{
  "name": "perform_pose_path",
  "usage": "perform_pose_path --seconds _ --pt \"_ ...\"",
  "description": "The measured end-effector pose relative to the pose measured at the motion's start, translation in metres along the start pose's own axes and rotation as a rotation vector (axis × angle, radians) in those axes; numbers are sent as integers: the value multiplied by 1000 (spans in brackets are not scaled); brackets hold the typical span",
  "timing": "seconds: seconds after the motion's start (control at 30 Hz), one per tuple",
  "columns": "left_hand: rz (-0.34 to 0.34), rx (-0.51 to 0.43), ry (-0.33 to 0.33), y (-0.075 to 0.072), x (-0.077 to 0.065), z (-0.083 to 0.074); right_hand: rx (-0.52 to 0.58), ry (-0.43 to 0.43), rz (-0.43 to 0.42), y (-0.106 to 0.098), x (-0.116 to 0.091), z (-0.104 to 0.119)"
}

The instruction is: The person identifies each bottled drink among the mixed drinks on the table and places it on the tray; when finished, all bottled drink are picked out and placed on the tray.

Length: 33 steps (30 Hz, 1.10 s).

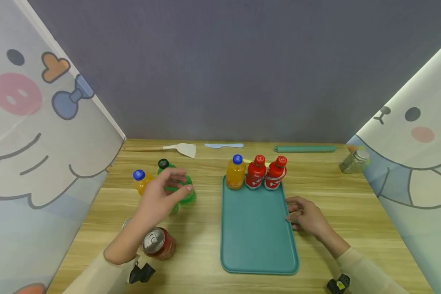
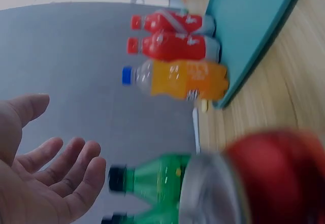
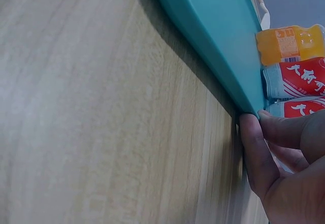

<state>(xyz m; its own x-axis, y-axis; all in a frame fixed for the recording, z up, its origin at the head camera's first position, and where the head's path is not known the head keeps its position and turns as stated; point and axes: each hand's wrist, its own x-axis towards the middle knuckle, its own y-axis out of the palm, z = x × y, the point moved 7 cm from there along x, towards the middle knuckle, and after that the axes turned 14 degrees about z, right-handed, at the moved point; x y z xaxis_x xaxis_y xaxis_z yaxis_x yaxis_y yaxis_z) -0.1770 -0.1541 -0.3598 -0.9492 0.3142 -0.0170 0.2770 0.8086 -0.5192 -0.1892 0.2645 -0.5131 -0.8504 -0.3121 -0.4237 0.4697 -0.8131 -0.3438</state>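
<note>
My left hand (image 1: pixel 163 198) is in the air over the green bottles (image 1: pixel 187 196), fingers parted and holding nothing. In the left wrist view, the palm and loosely bent fingers (image 2: pixel 76 170) show beside the green bottles' black caps. At the right edge of the teal tray (image 1: pixel 259 228), my right hand (image 1: pixel 306 216) pinches the rim, thumb against fingers, as the right wrist view shows. An orange drink bottle (image 1: pixel 235 173) with a blue cap and two red bottles (image 1: pixel 255 173) stand in a row at the tray's far end.
Another orange bottle (image 1: pixel 141 181) stands left of the green ones. A red can (image 1: pixel 159 245) is near my left forearm, which partly hides a second can. Along the back lie a spatula (image 1: pixel 185 149), a light-blue knife (image 1: pixel 224 145) and a green rod (image 1: pixel 305 149). A jar (image 1: pixel 354 160) is at right.
</note>
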Motion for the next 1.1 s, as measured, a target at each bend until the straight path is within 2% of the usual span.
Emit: perform_pose_path --seconds 0.27,0.47,0.83,1.1 --pt "-126 124 -47 -33 -24 13 3 8 -3 0 0 0" --pt "-157 161 -88 -45 -35 29 5 -5 1 -1 1 -1" --pt "-113 197 -174 -51 -41 45 5 1 -7 0 1 -2" --pt "-36 177 -188 -44 -39 58 15 -1 -10 0 1 -1"
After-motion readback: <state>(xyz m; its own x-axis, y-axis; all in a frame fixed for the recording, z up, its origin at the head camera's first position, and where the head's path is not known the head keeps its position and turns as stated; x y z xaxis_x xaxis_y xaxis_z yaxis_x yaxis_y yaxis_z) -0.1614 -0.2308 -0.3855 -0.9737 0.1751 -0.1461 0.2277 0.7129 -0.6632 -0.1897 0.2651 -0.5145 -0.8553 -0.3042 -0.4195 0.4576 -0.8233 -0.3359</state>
